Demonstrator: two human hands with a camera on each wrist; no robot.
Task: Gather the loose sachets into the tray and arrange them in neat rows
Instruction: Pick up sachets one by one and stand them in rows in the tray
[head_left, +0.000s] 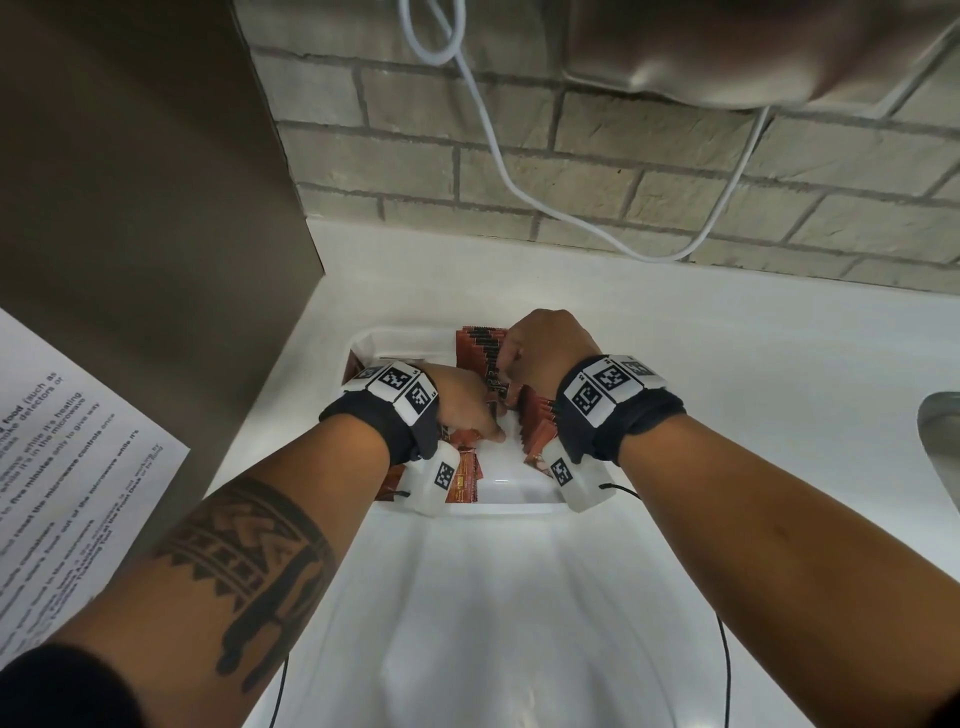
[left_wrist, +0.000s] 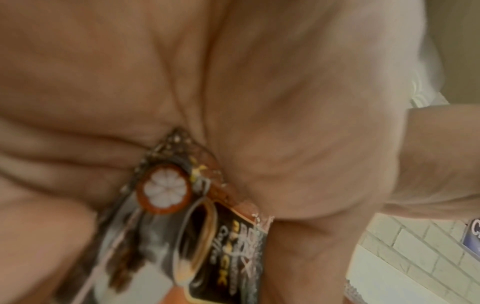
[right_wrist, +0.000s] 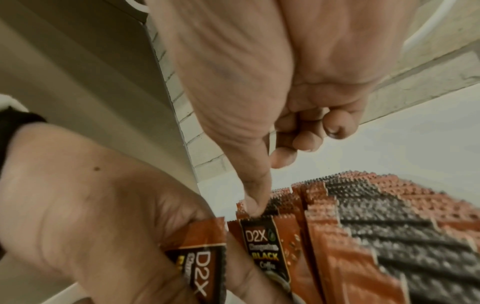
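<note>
1. Two hands work inside the white tray (head_left: 363, 340), which sits on the white counter (head_left: 727, 364) near its back edge, close to the brick wall (head_left: 675, 156) and beside a tall brown panel (head_left: 130, 208) at the counter's left side.
2. Standing on edge along the tray's right side is a packed row of coffee sachets (right_wrist: 363, 236), orange and black; judged from the task, they are kept upright so that more fit and the row stays straight.
3. At the near end of that row, the right hand (head_left: 550, 345) has its thumb tip (right_wrist: 255, 207) pressing on the top edge of the front sachet (right_wrist: 262, 242); its other fingers are curled into the palm and grip nothing. The press probably keeps the row from toppling forward.
4. Gripping one loose sachet (left_wrist: 207, 236) between thumb and curled fingers, the left hand (head_left: 462, 395) has the printed end sticking out beyond the fingertips, just beside the front of the row, likely about to be slotted in.
5. More sachets (head_left: 462, 478) lie flat at the tray's near-left corner, under the left wrist, not yet in a row.
</note>
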